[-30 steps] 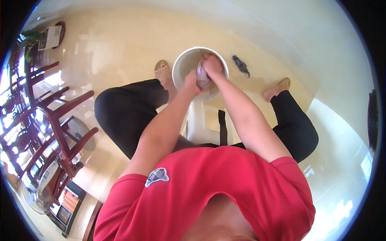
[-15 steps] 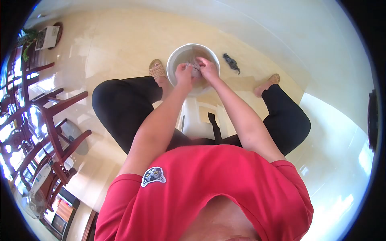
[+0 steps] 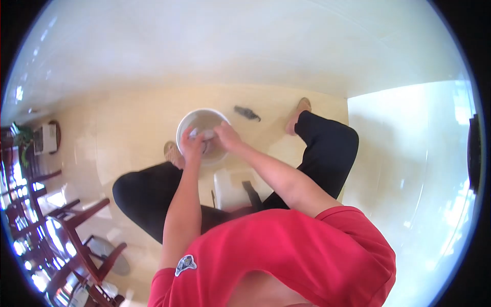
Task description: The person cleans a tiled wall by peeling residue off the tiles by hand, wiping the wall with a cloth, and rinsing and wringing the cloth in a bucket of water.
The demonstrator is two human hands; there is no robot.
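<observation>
Both of my hands are over a white bucket [image 3: 180, 134] that holds cloudy water. Between them stretches a small pale cloth [image 3: 208, 135], wet and bunched; its exact kind is hard to make out. My left hand [image 3: 191, 145] pinches one side of it near the bucket's left wall. On the other side, my right hand [image 3: 228, 138] has its fingers closed on the cloth by the right rim. A dark grey twisted cloth [image 3: 247, 113] lies on the floor just beyond the bucket, to the right.
Below the bucket, a white stool or box [image 3: 225, 190] stands between my legs. My sandalled feet flank the bucket. Dark wooden chairs [image 3: 76, 230] line the left side, with a plant [image 3: 21, 137] behind them. A pale glossy wall [image 3: 399, 169] rises on the right.
My view has shifted, so the bucket appears lower and further left. My hands have moved slightly apart, with the pale cloth now drawn between them. The dark cloth stays on the floor.
</observation>
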